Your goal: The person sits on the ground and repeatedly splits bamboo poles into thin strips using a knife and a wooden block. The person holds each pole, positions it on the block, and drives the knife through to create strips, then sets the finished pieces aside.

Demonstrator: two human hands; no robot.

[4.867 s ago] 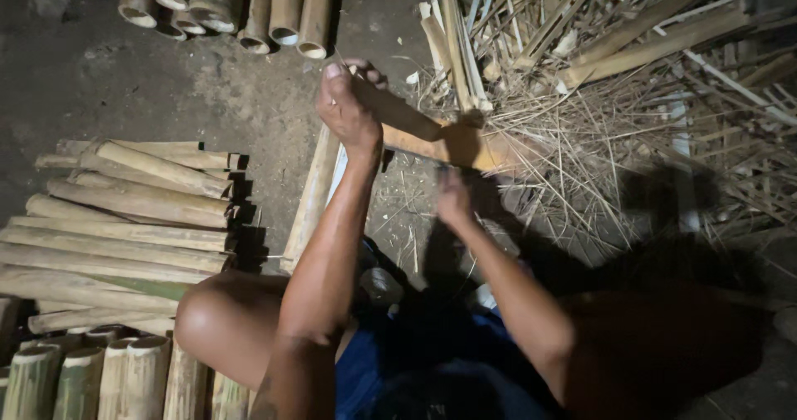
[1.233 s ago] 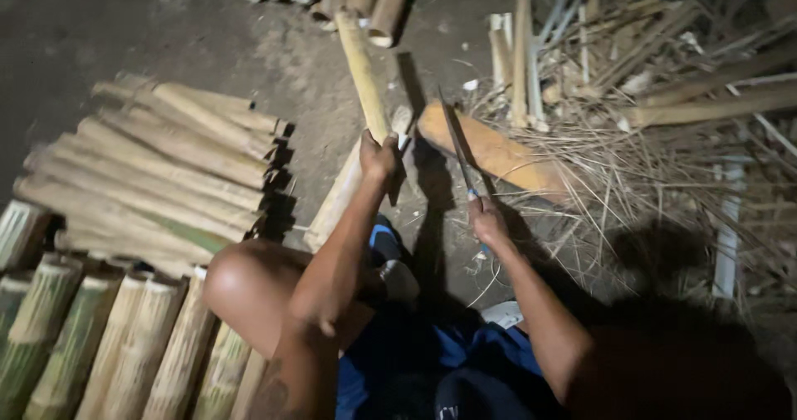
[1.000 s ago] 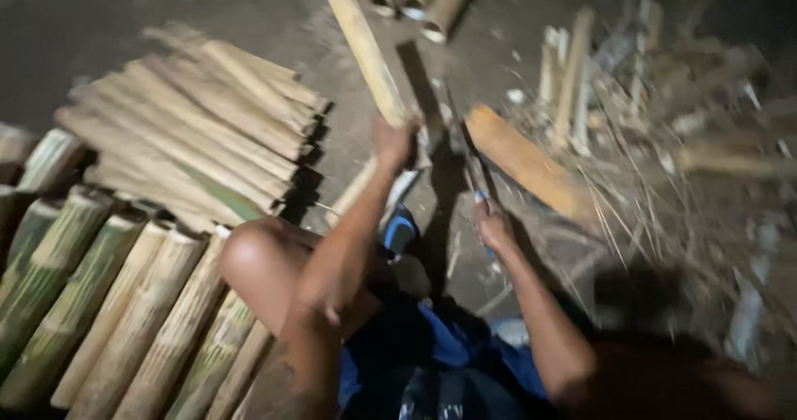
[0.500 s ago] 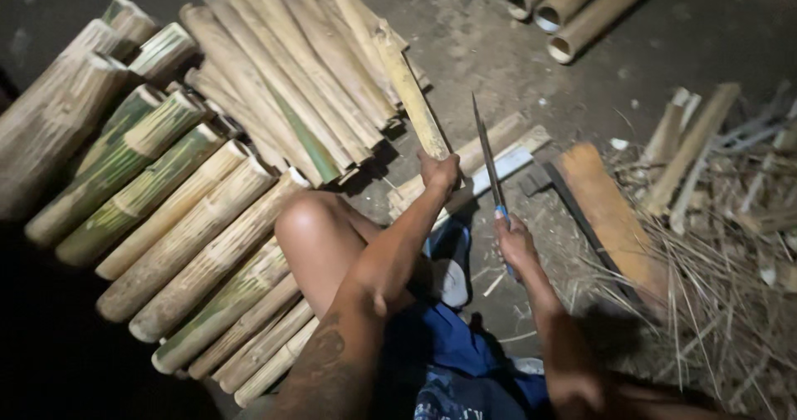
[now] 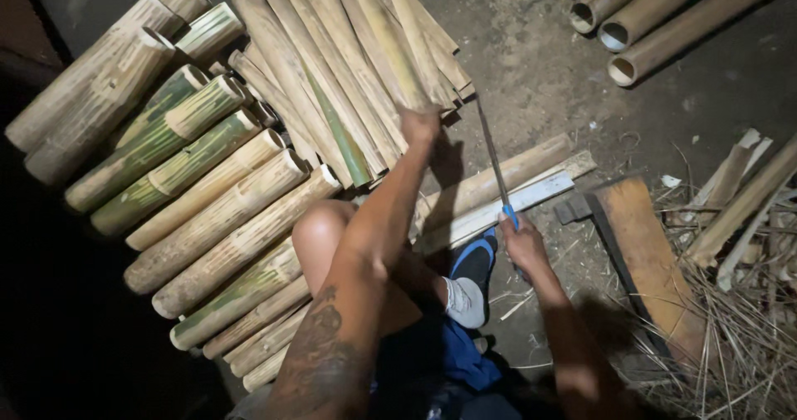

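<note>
On the ground, left hand [image 5: 419, 125] grips a split bamboo piece [image 5: 397, 42] atop the big pile [image 5: 324, 96]; right hand [image 5: 521, 241] clasps the knife [image 5: 494, 158]; whole tubes [image 5: 664, 21] seem still uncut.

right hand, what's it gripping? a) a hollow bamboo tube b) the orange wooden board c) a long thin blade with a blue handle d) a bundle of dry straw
c: the right hand is closed round the blue handle of a long thin blade that points up and away from the person, while the left hand is at the end of a split bamboo piece on the pile.
</note>
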